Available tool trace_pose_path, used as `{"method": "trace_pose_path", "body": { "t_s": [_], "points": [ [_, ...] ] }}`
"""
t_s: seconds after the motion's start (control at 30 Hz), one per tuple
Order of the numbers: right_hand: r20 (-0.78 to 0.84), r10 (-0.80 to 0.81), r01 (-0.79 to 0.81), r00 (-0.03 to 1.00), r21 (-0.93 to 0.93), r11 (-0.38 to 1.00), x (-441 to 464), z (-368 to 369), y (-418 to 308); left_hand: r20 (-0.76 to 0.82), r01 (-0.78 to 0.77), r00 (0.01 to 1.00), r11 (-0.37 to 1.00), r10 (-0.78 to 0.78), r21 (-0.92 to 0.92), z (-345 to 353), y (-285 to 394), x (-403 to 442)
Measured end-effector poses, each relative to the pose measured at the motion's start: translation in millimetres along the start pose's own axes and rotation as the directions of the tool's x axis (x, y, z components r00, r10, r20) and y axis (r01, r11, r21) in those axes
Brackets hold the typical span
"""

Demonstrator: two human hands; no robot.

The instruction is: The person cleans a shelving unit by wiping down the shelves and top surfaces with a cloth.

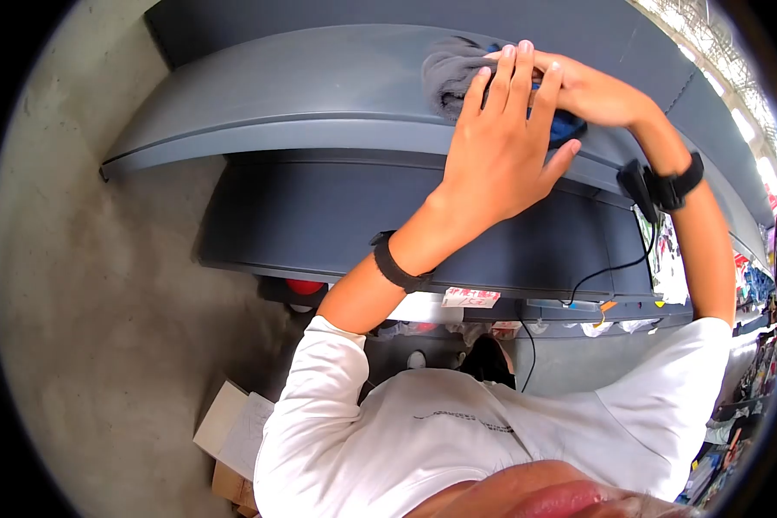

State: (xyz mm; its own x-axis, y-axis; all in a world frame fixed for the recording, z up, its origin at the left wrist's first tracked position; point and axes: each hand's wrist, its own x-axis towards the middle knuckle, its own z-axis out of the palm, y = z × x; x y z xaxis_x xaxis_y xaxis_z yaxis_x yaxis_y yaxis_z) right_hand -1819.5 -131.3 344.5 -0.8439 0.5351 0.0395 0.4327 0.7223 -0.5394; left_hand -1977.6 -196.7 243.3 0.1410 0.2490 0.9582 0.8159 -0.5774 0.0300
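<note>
A bundled grey cloth (454,76) lies on the upper grey shelf, with blue material (566,128) showing at its right side. My left hand (502,151) is over the bundle, back up, its fingers spread and its thumb out to the right. Beneath and beyond it, my right hand (591,89) reaches in from the right and grips the bundle. Its fingertips are partly hidden behind my left fingers. Both wrists wear black straps.
The curved upper shelf (276,78) sits over a dark lower shelf (388,216) with a price label (471,298). A black cable (609,270) hangs from my right wrist. Cardboard boxes (233,436) stand on the floor at lower left. Packed goods line the right side.
</note>
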Motion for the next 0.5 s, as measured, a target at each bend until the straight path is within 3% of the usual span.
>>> {"method": "trace_pose_path", "body": {
  "t_s": [0.07, 0.13, 0.2, 0.27, 0.4, 0.5],
  "points": [
    [-0.209, 0.005, -0.055, 0.978, -0.233, 0.971, -22, 18, 2, 0.04, 0.042, 0.998, 0.999, -0.042, -0.008, -6, -1, 0],
    [-0.285, -0.014, -0.077, 0.958, -0.305, 0.949, -45, 27, -1, 0.09, 0.079, 0.993, 0.997, -0.078, -0.01, -16, -8, 4],
    [-0.345, -0.036, -0.102, 0.938, -0.372, 0.922, -71, 33, 5, 0.33, 0.051, 0.942, 0.998, -0.056, 0.022, -26, -19, 11],
    [-0.444, 0.136, -0.356, 0.886, -0.464, 0.811, -97, 37, 18, 0.398, 0.062, 0.915, 0.998, -0.07, 0.034, -42, -36, 16],
    [-0.494, 0.144, -0.424, 0.857, -0.52, 0.741, -109, 39, 24, 0.521, -0.01, 0.847, 0.976, -0.109, 0.22, -78, -84, 16],
    [-0.486, 0.158, -0.396, 0.859, -0.436, 0.808, -108, 39, 27, 0.574, 0.141, 0.75, 0.927, -0.33, 0.348, -118, -144, 15]
  ]
}}
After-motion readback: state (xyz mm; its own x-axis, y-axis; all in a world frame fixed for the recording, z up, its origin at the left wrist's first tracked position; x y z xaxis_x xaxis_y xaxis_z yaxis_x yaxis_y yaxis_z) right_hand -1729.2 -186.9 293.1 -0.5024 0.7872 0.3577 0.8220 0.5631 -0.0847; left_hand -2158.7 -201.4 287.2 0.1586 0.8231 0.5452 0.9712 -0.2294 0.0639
